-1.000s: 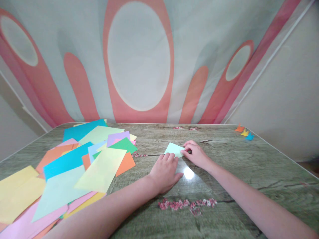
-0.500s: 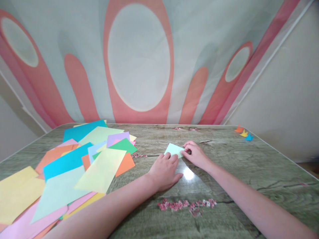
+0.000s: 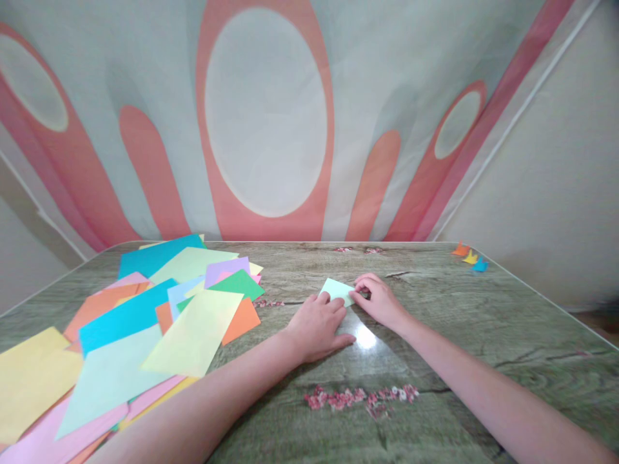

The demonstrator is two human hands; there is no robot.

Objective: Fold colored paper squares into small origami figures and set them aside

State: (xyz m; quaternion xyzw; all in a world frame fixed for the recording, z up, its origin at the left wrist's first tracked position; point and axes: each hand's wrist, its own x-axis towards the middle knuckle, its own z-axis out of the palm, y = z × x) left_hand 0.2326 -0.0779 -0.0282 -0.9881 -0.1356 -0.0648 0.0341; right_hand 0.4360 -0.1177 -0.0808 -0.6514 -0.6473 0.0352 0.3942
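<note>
Small pale green paper [image 3: 337, 289], mid-table, under both hands.
Left hand [image 3: 316, 325] spread, fingertips on the near edge; right hand [image 3: 380, 301] has thumb and finger at the right corner, bent as in a pinch, though grip on the paper is hard to tell; sheet looks light, thin, easily creased, apt to slide on the glossy table [image 3: 435, 283]; best pressed flat at the near edge, taken lightly by the corner.

Wood-look tabletop [image 3: 464, 328], glossy; matt paper sheets [image 3: 113, 377]; cloth-like backdrop [image 3: 358, 58].
</note>
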